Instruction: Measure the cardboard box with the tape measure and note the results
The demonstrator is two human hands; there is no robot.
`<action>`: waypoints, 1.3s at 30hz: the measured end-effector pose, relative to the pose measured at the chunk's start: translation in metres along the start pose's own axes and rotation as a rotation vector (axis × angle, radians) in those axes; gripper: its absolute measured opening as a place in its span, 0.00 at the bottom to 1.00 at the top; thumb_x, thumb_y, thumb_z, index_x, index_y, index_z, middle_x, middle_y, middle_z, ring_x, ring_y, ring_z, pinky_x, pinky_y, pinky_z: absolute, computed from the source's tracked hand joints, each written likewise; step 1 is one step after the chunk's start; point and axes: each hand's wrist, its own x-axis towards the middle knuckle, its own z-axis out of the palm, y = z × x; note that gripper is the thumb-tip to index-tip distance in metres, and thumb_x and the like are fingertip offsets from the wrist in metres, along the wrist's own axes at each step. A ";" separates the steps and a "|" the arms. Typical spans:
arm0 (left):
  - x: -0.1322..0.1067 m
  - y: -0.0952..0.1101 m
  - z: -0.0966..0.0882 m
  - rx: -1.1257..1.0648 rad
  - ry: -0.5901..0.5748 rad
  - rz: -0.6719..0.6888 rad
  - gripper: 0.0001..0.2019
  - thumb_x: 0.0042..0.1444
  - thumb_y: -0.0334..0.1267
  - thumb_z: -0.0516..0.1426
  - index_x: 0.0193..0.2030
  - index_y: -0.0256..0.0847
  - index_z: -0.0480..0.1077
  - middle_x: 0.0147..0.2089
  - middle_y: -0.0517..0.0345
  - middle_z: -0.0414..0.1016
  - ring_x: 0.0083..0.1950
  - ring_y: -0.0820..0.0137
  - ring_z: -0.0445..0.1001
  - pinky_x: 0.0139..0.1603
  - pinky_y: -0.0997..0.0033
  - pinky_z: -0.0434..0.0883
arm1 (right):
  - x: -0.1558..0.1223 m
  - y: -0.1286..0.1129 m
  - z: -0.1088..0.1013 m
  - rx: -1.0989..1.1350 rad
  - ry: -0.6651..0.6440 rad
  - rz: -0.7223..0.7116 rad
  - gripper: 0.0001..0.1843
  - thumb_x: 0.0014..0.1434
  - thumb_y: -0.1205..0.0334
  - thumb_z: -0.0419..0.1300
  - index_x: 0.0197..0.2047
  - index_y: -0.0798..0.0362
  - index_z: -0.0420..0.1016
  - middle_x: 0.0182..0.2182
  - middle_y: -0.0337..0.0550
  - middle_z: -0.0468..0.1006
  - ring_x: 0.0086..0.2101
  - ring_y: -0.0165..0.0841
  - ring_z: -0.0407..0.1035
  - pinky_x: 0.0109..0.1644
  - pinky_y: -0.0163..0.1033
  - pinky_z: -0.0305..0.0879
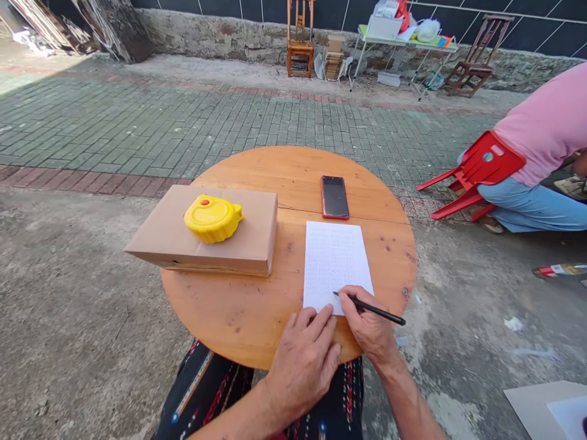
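The right hand (367,327) holds a black pen (371,309), its fingers (352,304) closed around the front of the barrel. The pen lies at a low slant, its tip on the lower edge of a sheet of paper (334,260) and its back end pointing out to the right past the knuckles. The left hand (305,360) lies just beside it, palm down. Its fingers (321,321) are stretched out flat and grip nothing, and their tips rest on the sheet's lower left corner.

The sheet lies on the near right part of a round wooden bench (275,177) and is covered in faint rows of small marks. A phone (334,197) in a red case lies just beyond the sheet's far edge, screen up. On the left side of the bench sits a flat cardboard box (169,235) with a yellow tape measure (212,217) on top. Well off to the right, another person (545,128) in a pink top leans forward on a red chair (481,165).
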 end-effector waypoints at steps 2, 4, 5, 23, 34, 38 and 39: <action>0.000 0.000 0.000 -0.005 -0.006 -0.002 0.18 0.64 0.37 0.54 0.59 0.37 0.69 0.65 0.51 0.71 0.54 0.56 0.68 0.55 0.49 0.72 | 0.000 0.000 0.000 0.000 -0.003 -0.003 0.10 0.65 0.60 0.55 0.34 0.50 0.74 0.26 0.36 0.77 0.25 0.29 0.69 0.31 0.32 0.66; -0.001 0.000 0.000 -0.006 -0.011 -0.001 0.18 0.64 0.37 0.54 0.60 0.37 0.69 0.65 0.51 0.71 0.55 0.56 0.68 0.55 0.49 0.72 | 0.001 0.000 -0.001 0.004 -0.010 -0.007 0.10 0.65 0.60 0.55 0.33 0.50 0.74 0.25 0.36 0.76 0.24 0.29 0.69 0.31 0.33 0.66; -0.001 0.000 -0.001 -0.005 -0.012 -0.003 0.18 0.64 0.37 0.54 0.60 0.37 0.69 0.65 0.51 0.71 0.55 0.56 0.68 0.55 0.49 0.72 | 0.001 0.000 -0.001 0.007 -0.015 -0.007 0.11 0.65 0.60 0.55 0.33 0.50 0.74 0.25 0.35 0.76 0.24 0.29 0.69 0.30 0.33 0.66; -0.001 0.000 0.001 0.004 -0.012 -0.002 0.18 0.65 0.38 0.53 0.59 0.38 0.69 0.66 0.54 0.70 0.55 0.55 0.68 0.56 0.49 0.71 | -0.003 0.005 0.000 0.040 0.055 0.032 0.12 0.66 0.58 0.55 0.33 0.52 0.75 0.25 0.36 0.76 0.25 0.29 0.69 0.32 0.31 0.66; 0.000 -0.001 0.002 -0.008 -0.019 -0.012 0.18 0.65 0.38 0.54 0.60 0.38 0.69 0.66 0.54 0.70 0.55 0.56 0.68 0.56 0.48 0.72 | -0.001 0.002 -0.001 -0.026 0.059 -0.023 0.11 0.65 0.61 0.55 0.33 0.52 0.75 0.25 0.35 0.77 0.25 0.29 0.70 0.32 0.31 0.66; 0.000 0.000 0.001 -0.010 -0.018 -0.010 0.18 0.65 0.38 0.54 0.60 0.38 0.69 0.66 0.54 0.70 0.55 0.56 0.68 0.55 0.48 0.72 | -0.001 0.002 0.000 -0.039 0.058 -0.027 0.11 0.65 0.61 0.55 0.33 0.51 0.74 0.24 0.35 0.76 0.24 0.28 0.69 0.31 0.31 0.65; 0.000 0.000 0.001 -0.010 -0.017 -0.010 0.18 0.65 0.38 0.53 0.60 0.38 0.69 0.66 0.54 0.70 0.55 0.56 0.68 0.55 0.48 0.71 | -0.001 0.001 0.000 -0.041 0.060 -0.027 0.11 0.65 0.61 0.55 0.32 0.52 0.74 0.24 0.35 0.75 0.23 0.28 0.68 0.30 0.31 0.65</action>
